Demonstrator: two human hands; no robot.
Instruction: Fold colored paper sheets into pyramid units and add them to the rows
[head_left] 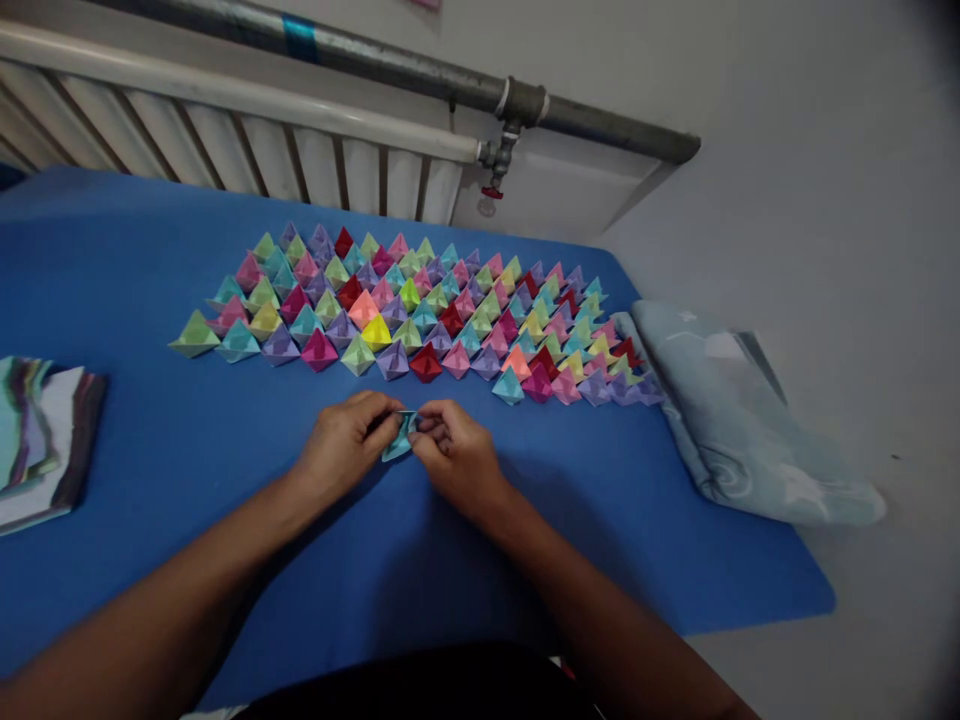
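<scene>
Both hands meet over the blue table (225, 480), pinching a small light-blue folded paper piece (400, 437) between them. My left hand (346, 438) grips its left side with curled fingers. My right hand (456, 455) grips its right side, fingers closed on the paper. Most of the piece is hidden by the fingers. Just beyond the hands lie several rows of finished folded paper shapes (420, 310) in many colours, packed side by side.
A stack of coloured paper sheets (41, 435) lies at the left edge. A folded pale blue cloth (739, 420) hangs off the table's right end. A white radiator (225, 130) and a grey pipe (420, 70) run along the wall behind.
</scene>
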